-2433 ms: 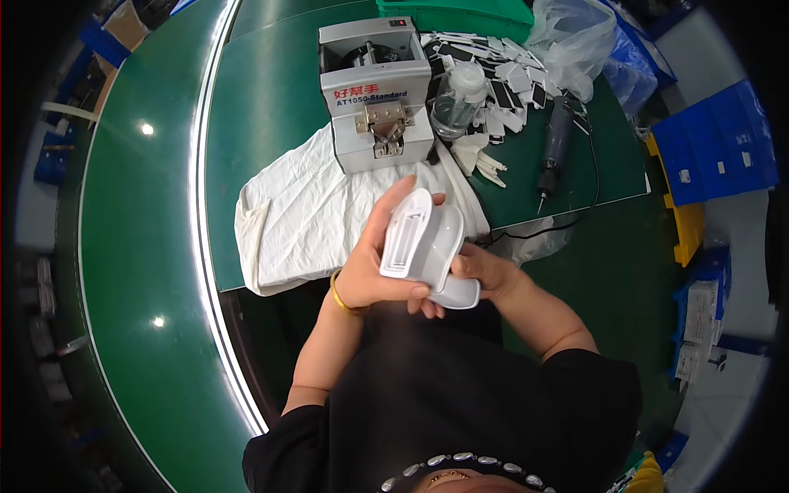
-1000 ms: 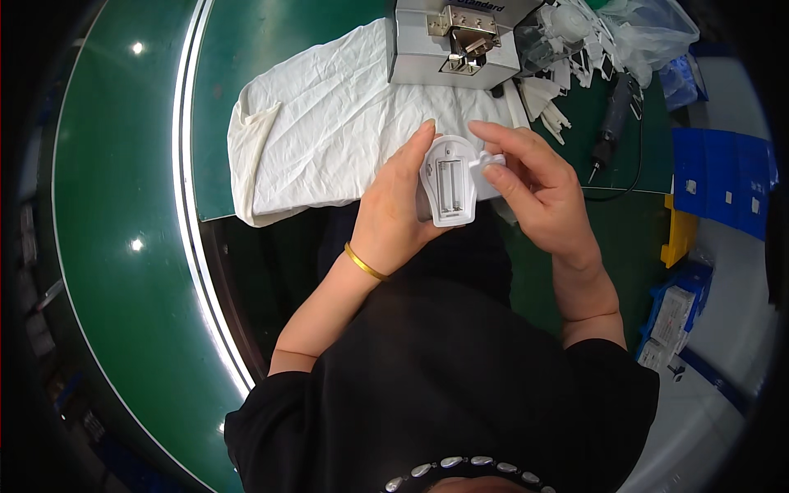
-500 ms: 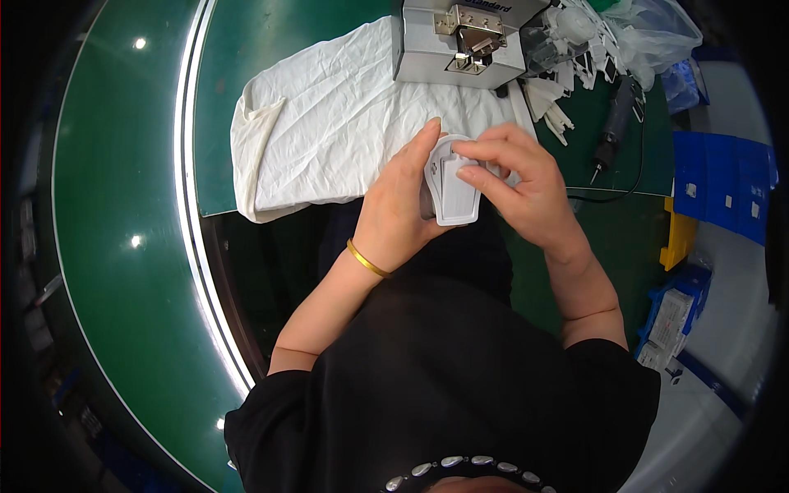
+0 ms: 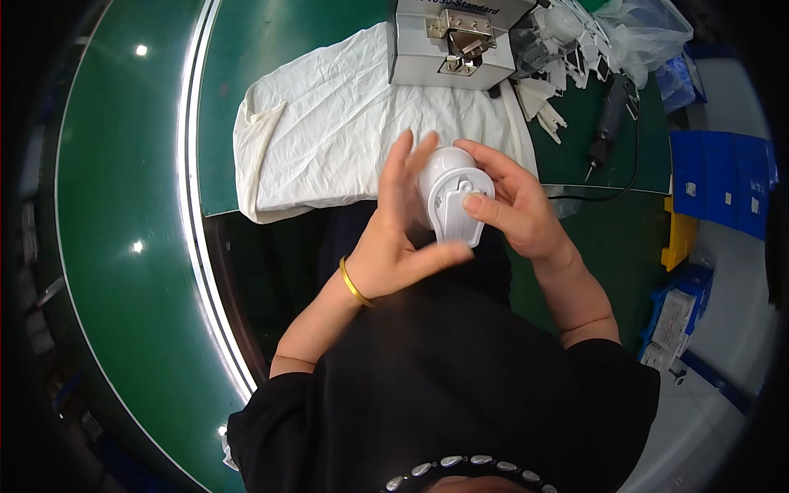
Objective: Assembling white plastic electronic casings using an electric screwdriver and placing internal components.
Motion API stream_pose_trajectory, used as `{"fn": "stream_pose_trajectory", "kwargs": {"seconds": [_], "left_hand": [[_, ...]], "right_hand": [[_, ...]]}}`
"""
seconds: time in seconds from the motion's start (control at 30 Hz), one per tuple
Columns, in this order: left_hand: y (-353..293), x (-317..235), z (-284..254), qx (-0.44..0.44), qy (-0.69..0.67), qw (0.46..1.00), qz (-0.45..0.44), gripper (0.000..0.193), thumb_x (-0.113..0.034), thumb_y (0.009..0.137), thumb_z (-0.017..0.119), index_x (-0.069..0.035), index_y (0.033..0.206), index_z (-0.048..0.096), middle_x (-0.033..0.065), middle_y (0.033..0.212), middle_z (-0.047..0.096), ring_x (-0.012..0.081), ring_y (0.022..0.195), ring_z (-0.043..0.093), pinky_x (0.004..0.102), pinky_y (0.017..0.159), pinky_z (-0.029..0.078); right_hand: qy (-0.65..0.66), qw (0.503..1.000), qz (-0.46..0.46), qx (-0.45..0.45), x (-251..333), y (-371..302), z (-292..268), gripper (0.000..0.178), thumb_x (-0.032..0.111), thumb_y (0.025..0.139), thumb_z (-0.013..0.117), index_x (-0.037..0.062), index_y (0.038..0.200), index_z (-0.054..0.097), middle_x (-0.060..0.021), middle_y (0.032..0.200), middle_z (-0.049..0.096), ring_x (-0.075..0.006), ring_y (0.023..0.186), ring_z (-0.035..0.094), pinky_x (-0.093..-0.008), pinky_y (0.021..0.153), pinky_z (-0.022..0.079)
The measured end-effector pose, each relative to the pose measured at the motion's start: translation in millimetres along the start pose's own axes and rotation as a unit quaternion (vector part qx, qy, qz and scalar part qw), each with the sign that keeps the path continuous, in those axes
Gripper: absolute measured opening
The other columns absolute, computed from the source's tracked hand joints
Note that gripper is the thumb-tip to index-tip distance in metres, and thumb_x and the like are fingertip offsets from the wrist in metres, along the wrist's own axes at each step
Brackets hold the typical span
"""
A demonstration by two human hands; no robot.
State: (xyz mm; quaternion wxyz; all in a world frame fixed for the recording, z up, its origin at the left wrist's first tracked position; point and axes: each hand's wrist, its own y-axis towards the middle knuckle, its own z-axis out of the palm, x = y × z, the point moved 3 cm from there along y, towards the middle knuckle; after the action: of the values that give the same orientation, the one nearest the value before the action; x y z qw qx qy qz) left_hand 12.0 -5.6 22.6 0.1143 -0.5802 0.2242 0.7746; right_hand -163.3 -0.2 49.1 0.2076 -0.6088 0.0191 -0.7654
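A white plastic housing point(image 4: 449, 217), with a rounded body and a keyhole-shaped flat face set with a tapered panel, is held over my lap at the front of the table. My right hand point(image 4: 526, 215) grips it from the right: the thumb presses on the flat face and the fingers reach round the far side. On the left, my left hand point(image 4: 393, 230) is spread, its fingers raised and slightly blurred. Its thumb stretches below the housing's lower end; whether it touches there I cannot tell.
Ahead lies a white cloth point(image 4: 329, 123) on the green table, under a grey metal machine point(image 4: 448, 49). To the right are an electric screwdriver point(image 4: 606, 131) with a cord, white plastic pieces point(image 4: 538, 103), a clear bag point(image 4: 649, 37) and blue bins point(image 4: 719, 185). A light strip point(image 4: 187, 164) edges the left green surface.
My left hand has opened away from the housing. My right hand has shifted from pinching at its face to gripping it, and the housing has tilted and come slightly nearer, showing its rounded body.
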Motion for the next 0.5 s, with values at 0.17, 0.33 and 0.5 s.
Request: {"fn": "stream_pose_trajectory", "kwargs": {"seconds": [0.17, 0.33, 0.5], "left_hand": [[1.5, -0.7, -0.6, 0.014, -0.095, 0.994, -0.059, 0.087, -0.002, 0.091, 0.065, -0.006, 0.155, 0.007, 0.0253, 0.15, 0.032, 0.0302, 0.138, 0.036, 0.0418, 0.112, 0.031], [-1.0, 5.1, 0.4, 0.014, -0.065, 0.996, -0.061, 0.083, -0.001, 0.09, 0.065, -0.005, 0.155, 0.013, 0.0221, 0.15, 0.033, 0.0275, 0.138, 0.037, 0.0409, 0.112, 0.032], [6.6, -0.7, 6.9, -0.042, -0.149, 0.986, -0.069, 0.088, -0.005, 0.085, 0.073, -0.003, 0.154, 0.018, 0.0217, 0.152, 0.033, 0.0293, 0.139, 0.037, 0.0407, 0.113, 0.032]], "right_hand": [[-0.033, 0.998, -0.046, -0.023, -5.1, -5.6, 9.7, 0.067, 0.013, 0.091, 0.066, -0.0075, 0.146, 0.033, -0.0162, 0.131, 0.054, -0.0196, 0.121, 0.053, -0.0324, 0.103, 0.042], [-0.046, 0.997, -0.049, -0.026, -6.1, -6.1, 7.8, 0.066, 0.012, 0.091, 0.066, -0.0073, 0.145, 0.035, -0.0157, 0.129, 0.055, -0.0192, 0.12, 0.054, -0.0323, 0.102, 0.042], [-0.008, 0.999, -0.036, -0.036, -6.4, -3.0, -0.9, 0.063, 0.011, 0.091, 0.067, -0.0065, 0.143, 0.038, -0.0145, 0.129, 0.056, -0.018, 0.118, 0.055, -0.0321, 0.101, 0.043]]}}
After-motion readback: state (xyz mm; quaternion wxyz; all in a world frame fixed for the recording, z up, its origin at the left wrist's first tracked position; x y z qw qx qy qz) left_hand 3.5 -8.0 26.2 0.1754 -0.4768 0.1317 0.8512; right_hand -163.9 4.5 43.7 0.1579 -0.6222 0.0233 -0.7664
